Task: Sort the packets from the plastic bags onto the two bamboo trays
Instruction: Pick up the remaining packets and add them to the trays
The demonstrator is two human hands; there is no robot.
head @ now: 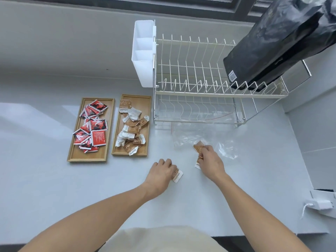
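Gripping crinkled brown packets (198, 149): both hands, beside clear bag (200, 133).

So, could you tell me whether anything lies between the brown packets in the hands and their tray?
Nothing visible: bare counter separates the left hand and right hand from the brown-packet tray.

Print on the red packets (92, 125) and brown packets (132, 129) too small to read. Packet under left hand (161, 174) mostly covered, one white end showing. Packet in right hand (211, 161) partly hidden by fingers. Clear plastic bag (201, 137) outline faint against counter. Black bag (283, 39) cut off at top and right edges. White device (321, 203) cropped at right edge
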